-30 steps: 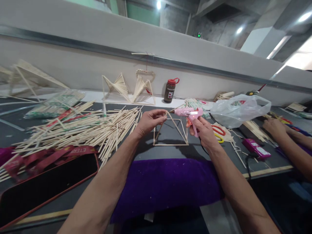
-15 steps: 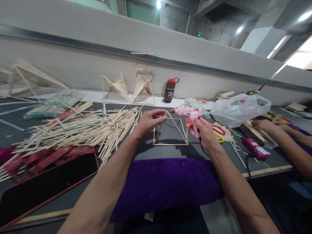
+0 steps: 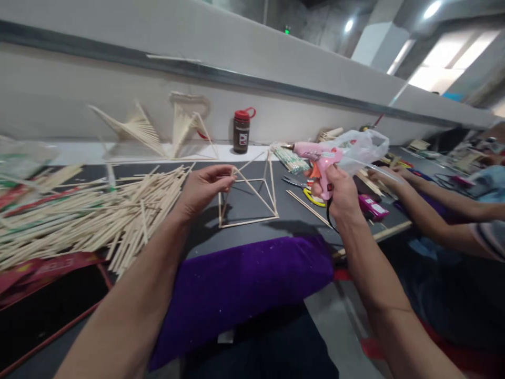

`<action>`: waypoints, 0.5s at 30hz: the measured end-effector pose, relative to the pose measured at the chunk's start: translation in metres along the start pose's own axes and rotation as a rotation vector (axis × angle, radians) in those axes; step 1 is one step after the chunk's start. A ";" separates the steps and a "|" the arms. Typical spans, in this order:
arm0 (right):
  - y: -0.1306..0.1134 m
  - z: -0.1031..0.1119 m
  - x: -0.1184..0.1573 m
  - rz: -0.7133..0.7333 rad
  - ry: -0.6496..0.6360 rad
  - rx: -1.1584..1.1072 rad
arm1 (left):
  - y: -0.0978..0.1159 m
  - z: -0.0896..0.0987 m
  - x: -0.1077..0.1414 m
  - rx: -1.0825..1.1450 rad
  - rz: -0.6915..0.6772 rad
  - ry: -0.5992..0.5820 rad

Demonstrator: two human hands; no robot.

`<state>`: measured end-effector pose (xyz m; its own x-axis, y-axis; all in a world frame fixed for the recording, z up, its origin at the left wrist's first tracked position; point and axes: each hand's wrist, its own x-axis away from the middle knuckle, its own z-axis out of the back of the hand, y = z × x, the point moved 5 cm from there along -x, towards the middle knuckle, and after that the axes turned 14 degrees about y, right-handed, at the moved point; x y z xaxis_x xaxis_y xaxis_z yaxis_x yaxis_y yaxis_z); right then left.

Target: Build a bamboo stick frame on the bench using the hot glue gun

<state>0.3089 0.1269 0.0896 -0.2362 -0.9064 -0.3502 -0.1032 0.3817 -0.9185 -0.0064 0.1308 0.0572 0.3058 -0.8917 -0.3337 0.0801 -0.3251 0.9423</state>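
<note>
My left hand [image 3: 209,187] pinches the top corner of a wooden stick frame [image 3: 248,221], which rests on the dark table. The frame has a four-sided base with slanting sticks rising from it. In my right hand [image 3: 339,192] is a pink hot glue gun [image 3: 315,152], its nozzle pointing left, raised and apart from the frame. A purple cloth [image 3: 252,289] lies in front of the frame at the table's near edge.
Loose sticks [image 3: 150,205] are heaped on the left beside a phone [image 3: 55,305]. Twisted stick models [image 3: 138,131] and a bottle [image 3: 241,131] stand along the wall. Pliers [image 3: 313,197] lie right of the frame. A co-worker's arms [image 3: 418,195] reach in from the right.
The glue gun has moved right, away from the frame's top corner. My left hand still pinches the frame. The whole view has turned to the right.
</note>
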 end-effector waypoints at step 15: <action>0.066 0.109 -0.015 -0.278 0.162 0.468 | 0.008 -0.004 0.000 -0.023 -0.038 0.010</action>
<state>0.4106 0.1464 0.0139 -0.4102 -0.9080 -0.0852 0.2484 -0.0213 -0.9684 -0.0024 0.1298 0.0646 0.3114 -0.8755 -0.3695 0.1135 -0.3518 0.9292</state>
